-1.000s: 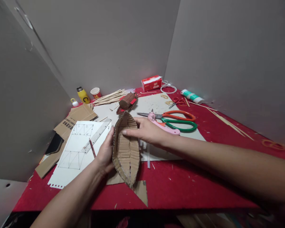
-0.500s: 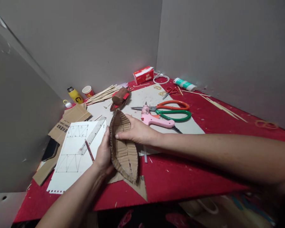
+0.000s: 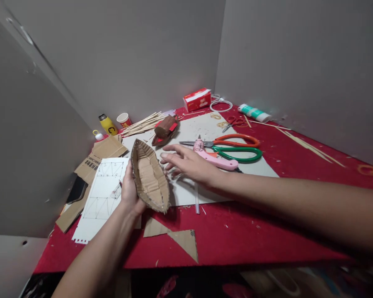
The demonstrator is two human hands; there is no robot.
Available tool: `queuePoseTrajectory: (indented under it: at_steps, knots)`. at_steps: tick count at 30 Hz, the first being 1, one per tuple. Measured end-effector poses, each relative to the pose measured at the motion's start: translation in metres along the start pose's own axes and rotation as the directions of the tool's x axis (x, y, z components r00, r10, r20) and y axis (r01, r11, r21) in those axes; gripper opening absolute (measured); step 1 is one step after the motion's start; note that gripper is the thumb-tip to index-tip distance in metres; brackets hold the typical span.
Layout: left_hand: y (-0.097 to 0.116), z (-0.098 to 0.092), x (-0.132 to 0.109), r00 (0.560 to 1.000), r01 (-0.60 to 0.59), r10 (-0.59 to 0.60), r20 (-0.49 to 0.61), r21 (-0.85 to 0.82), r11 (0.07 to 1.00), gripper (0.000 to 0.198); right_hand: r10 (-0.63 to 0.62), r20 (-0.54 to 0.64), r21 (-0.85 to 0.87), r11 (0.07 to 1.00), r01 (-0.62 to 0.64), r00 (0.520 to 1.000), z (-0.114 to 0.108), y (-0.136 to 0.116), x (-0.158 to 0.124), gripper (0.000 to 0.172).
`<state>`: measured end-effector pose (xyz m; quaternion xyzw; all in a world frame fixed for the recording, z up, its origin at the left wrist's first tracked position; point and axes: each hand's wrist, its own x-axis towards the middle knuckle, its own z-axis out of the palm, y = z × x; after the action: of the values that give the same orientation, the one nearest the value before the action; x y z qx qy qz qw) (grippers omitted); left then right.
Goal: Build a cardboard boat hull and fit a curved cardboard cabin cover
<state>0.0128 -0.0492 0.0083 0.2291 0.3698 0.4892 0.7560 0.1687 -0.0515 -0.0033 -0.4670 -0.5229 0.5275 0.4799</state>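
Observation:
My left hand (image 3: 128,191) grips a boat-shaped hull of corrugated cardboard (image 3: 149,176) from its left side and holds it tilted above the table. My right hand (image 3: 186,162) is just to the right of the hull, fingers stretched out and apart, holding nothing. Right behind that hand lies a pink glue gun (image 3: 214,157). A white sheet with a drawn pattern (image 3: 102,194) and a ruler lies under my left hand.
On the red table (image 3: 251,236) lie large orange and green scissors (image 3: 236,147), small scissors (image 3: 233,122), a bundle of sticks (image 3: 143,123), a brown cardboard model (image 3: 165,128), cardboard scraps (image 3: 180,240), a red box (image 3: 197,99), a cup (image 3: 124,120) and a yellow bottle (image 3: 108,124). Grey walls close in on three sides.
My right hand has let go of the hull and opened. My left hand has tilted the hull and carried it a little to the left and away from me.

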Motion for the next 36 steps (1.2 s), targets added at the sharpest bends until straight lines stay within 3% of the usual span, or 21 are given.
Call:
queuePoseTrajectory:
  at_steps: [3, 6, 8, 10, 11, 13, 19, 23, 27, 32, 36]
  knots:
    - [0.009, -0.007, 0.005, 1.0, -0.016, 0.015, -0.01, -0.044, 0.999, 0.054, -0.166, -0.035, -0.153, 0.975, 0.159, 0.985, -0.001, 0.002, -0.004, 0.039]
    - [0.012, -0.013, 0.007, 0.998, -0.061, 0.061, 0.001, -0.055, 0.997, 0.049, -0.409, 0.002, -0.309, 0.868, 0.389, 0.913, -0.001, 0.008, -0.012, 0.042]
    - [0.012, -0.015, 0.007, 0.998, -0.066, 0.067, 0.006, -0.061, 0.996, 0.048, -0.593, 0.142, -0.416, 0.691, 0.591, 0.793, -0.001, 0.011, -0.016, 0.046]
    - [0.01, -0.014, 0.006, 0.998, -0.054, 0.055, 0.013, -0.074, 0.996, 0.049, -0.699, 0.361, -0.45, 0.45, 0.771, 0.618, -0.001, 0.013, -0.02, 0.056]
    - [0.009, -0.014, 0.005, 0.999, -0.045, 0.047, 0.02, -0.08, 0.996, 0.049, -0.701, 0.46, -0.445, 0.348, 0.825, 0.544, -0.001, 0.014, -0.021, 0.061]
    - [0.007, -0.012, 0.003, 0.999, -0.019, 0.022, 0.038, -0.087, 0.996, 0.049, -0.649, 0.593, -0.447, 0.226, 0.866, 0.476, -0.001, 0.015, -0.021, 0.068]
    - [0.002, -0.011, -0.002, 0.986, 0.107, -0.098, 0.132, -0.056, 0.993, 0.055, -0.554, 0.696, -0.509, 0.068, 0.858, 0.457, 0.0, 0.011, -0.014, 0.053]
    - [-0.002, -0.011, -0.002, 0.986, 0.09, -0.085, 0.14, -0.031, 0.995, 0.054, -0.526, 0.724, -0.515, 0.017, 0.857, 0.446, 0.002, 0.007, -0.015, 0.055]
    - [-0.005, -0.01, -0.003, 0.995, 0.052, -0.049, 0.088, -0.029, 0.998, 0.05, -0.511, 0.734, -0.513, 0.014, 0.858, 0.447, 0.005, 0.009, -0.018, 0.06]
    - [-0.009, -0.009, -0.004, 0.994, 0.105, -0.105, 0.019, -0.052, 0.993, 0.05, -0.483, 0.752, -0.503, 0.019, 0.864, 0.448, 0.008, 0.015, -0.017, 0.062]
    - [-0.007, -0.006, -0.002, 0.996, 0.09, -0.088, 0.021, -0.08, 0.993, 0.049, -0.483, 0.735, -0.503, 0.083, 0.86, 0.476, 0.005, 0.015, -0.014, 0.062]
